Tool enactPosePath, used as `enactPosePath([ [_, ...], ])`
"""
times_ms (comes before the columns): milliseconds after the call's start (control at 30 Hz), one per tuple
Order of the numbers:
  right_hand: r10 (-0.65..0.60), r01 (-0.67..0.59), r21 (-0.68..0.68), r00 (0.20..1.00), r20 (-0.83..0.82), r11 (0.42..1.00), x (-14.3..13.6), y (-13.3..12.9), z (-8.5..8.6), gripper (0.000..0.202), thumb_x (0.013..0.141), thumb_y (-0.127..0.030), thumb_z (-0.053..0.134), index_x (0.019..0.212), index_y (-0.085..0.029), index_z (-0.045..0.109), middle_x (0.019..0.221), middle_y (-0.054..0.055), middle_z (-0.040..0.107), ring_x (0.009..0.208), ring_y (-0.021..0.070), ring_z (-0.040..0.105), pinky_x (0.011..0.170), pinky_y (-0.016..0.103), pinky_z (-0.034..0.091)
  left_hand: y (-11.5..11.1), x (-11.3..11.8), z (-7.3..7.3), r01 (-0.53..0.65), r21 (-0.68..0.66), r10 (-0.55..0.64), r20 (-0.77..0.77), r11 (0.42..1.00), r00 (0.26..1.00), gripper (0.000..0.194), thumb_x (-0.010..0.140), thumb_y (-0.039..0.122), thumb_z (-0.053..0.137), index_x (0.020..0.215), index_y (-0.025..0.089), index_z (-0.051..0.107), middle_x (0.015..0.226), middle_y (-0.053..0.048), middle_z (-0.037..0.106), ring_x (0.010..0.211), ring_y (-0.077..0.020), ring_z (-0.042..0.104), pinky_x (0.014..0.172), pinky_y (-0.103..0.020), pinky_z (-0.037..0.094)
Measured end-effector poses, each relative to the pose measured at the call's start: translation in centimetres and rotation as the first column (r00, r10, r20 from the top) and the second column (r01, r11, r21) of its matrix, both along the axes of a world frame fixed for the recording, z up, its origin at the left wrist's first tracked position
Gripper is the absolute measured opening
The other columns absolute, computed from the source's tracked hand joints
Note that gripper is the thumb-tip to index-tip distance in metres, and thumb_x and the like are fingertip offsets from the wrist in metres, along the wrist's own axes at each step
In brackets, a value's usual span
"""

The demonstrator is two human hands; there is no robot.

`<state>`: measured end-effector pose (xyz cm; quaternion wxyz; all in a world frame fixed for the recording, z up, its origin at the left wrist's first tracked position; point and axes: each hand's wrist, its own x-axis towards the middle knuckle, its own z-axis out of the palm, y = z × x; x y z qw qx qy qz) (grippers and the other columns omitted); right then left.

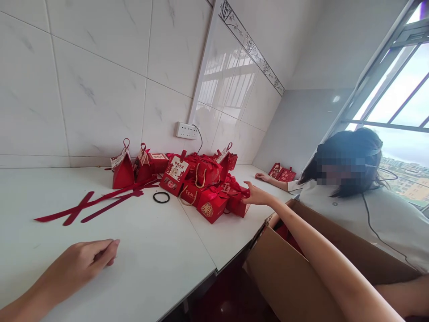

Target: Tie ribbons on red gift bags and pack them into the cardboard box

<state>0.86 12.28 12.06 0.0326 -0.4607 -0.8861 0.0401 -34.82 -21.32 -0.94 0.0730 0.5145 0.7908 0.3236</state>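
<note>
My left hand (90,259) rests on the white table (150,264) with its fingers curled in, and nothing shows between them. Beyond it lie dark red ribbon strips (110,208), some crossing one another, and a black hair tie (161,197). My right hand (258,195) reaches over a cardboard box to the right edge of a heap of red gift boxes. Its thumb and forefinger are apart beside a red box (238,206); whether they touch it I cannot tell. At the front of the heap sits a red box with a round gold print (212,208).
The open cardboard box (284,264) stands against the table's right edge, under my right arm, with red things inside. Behind it is a person (351,214), one hand (263,177) on the table near red packages (282,173). A power strip (187,131) hangs on the tiled wall.
</note>
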Motion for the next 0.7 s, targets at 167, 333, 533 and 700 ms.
enactPosePath([
  [167, 0.034, -0.048, 0.276, 0.998, 0.057, 0.96, 1.3, -2.5, 2.1, 0.089, 0.064, -0.031, 0.064, 0.141, -0.006, 0.028, 0.123, 0.026, 0.049, 0.119, 0.0401, 0.043, 0.092, 0.048, 0.038, -0.2, -0.2, 0.5, 0.081, -0.151, -0.065, 0.11, 0.985, 0.992, 0.043, 0.079, 0.057, 0.037, 0.055, 0.022, 0.047, 0.054, 0.009, 0.055, 0.054, -0.0099, 0.046, 0.058, -0.018, 0.036],
  [333, 0.077, -0.122, 0.538, 0.991, 0.106, 0.834, 1.4, -6.9, 5.3, 0.082, 0.069, -0.036, 0.061, 0.141, -0.011, 0.029, 0.12, 0.021, 0.05, 0.111, 0.0386, 0.047, 0.091, 0.05, 0.04, 0.1, 0.4, 0.5, 0.078, -0.098, -0.068, 0.106, 0.992, 0.992, 0.042, 0.077, 0.056, 0.04, 0.054, 0.021, 0.047, 0.052, 0.009, 0.052, 0.054, -0.0099, 0.044, 0.058, -0.018, 0.035],
  [533, 0.464, -0.412, 0.62, 0.882, 0.086, 0.668, -2.9, -13.4, 6.0, 0.083, 0.071, -0.038, 0.061, 0.142, -0.023, 0.02, 0.122, 0.016, 0.052, 0.106, 0.0327, 0.054, 0.085, 0.046, 0.047, -0.2, 3.0, 2.4, 0.091, 0.082, -0.106, 0.209, 0.993, 0.972, 0.04, 0.08, 0.044, 0.042, 0.05, 0.019, 0.05, 0.045, 0.005, 0.047, 0.043, -0.0093, 0.035, 0.048, -0.021, 0.028],
  [700, 0.746, -0.647, 0.462, 0.663, -0.05, 0.606, -10.0, -15.5, 2.3, 0.087, 0.067, -0.046, 0.066, 0.141, -0.026, 0.025, 0.115, 0.015, 0.059, 0.096, 0.0317, 0.062, 0.074, 0.043, 0.053, -0.3, 3.9, 3.3, -0.014, 0.218, -0.072, 0.38, 0.976, 0.922, 0.037, 0.079, 0.035, 0.047, 0.048, 0.018, 0.054, 0.048, 0.001, 0.055, 0.045, -0.009, 0.043, 0.052, -0.022, 0.033],
])
